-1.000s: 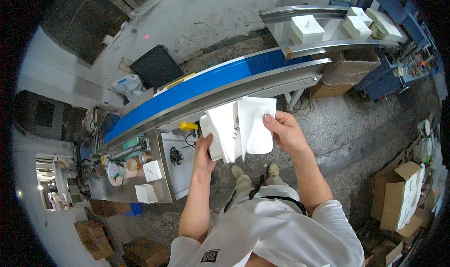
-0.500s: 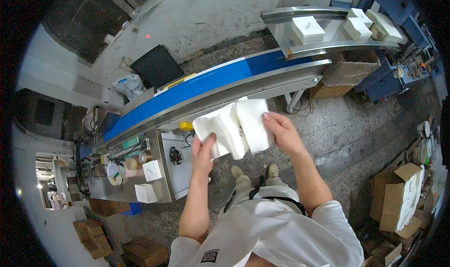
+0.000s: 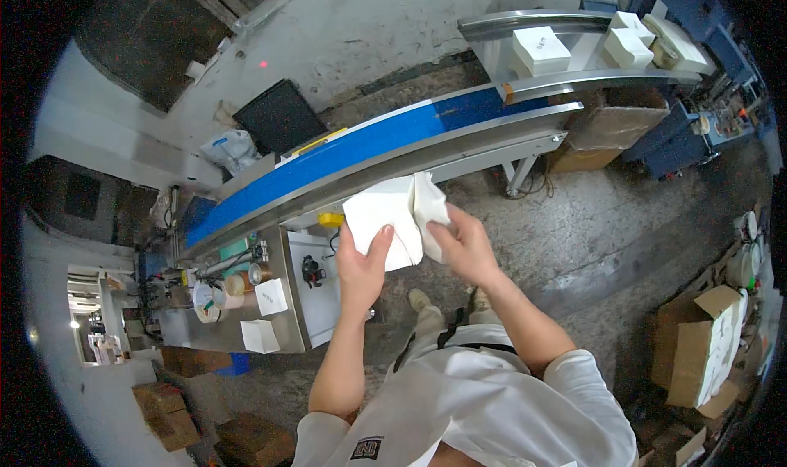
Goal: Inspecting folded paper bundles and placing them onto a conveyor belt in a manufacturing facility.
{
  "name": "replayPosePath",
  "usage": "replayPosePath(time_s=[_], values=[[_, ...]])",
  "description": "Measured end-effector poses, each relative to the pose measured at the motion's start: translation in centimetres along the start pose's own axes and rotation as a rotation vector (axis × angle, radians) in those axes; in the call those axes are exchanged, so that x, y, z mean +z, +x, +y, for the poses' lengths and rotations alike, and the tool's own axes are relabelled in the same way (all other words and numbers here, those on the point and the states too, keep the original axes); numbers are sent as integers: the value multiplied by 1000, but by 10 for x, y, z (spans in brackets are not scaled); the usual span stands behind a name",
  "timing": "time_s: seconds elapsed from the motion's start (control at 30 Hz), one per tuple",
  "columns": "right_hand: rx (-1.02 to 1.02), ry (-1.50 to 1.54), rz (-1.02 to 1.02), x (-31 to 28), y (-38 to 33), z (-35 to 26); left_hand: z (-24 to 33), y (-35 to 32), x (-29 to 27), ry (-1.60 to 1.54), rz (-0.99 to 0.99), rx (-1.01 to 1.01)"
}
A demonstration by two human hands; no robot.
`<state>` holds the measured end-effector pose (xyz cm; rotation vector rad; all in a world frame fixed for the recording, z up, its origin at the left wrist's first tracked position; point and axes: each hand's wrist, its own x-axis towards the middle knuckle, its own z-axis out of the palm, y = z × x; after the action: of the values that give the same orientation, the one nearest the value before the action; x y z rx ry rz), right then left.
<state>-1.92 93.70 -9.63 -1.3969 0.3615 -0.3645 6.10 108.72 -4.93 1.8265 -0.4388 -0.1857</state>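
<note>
I hold a stack of white paper napkins in front of me, just on the near side of the conveyor. My left hand is closed on the stack's left part, its thumb lying on the top face. My right hand grips the right part, which is folded and bent upward. A crease or gap separates the two parts near the middle. The fingers under the stack are hidden.
Beyond the stack runs a blue conveyor belt. More white stacks sit on a metal chute at the far right. At left, a steel table bears tape rolls and two small white stacks. An open cardboard box stands at right.
My right hand has moved left and inward, and the right part of the napkins now looks narrower and folded up. The left part has flattened, with my left thumb further over it.
</note>
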Motion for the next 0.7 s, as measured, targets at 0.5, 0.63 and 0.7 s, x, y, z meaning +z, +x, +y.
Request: replayPosePath(time_s=[0.5, 0.63, 0.7], values=[[-270, 204, 295, 10, 10, 9, 3, 15, -21, -274, 53, -151], [-456, -18, 194, 1, 15, 22, 18, 13, -10, -152, 101, -112], [-374, 71, 159, 1, 14, 22, 25, 12, -6, -59, 104, -63]])
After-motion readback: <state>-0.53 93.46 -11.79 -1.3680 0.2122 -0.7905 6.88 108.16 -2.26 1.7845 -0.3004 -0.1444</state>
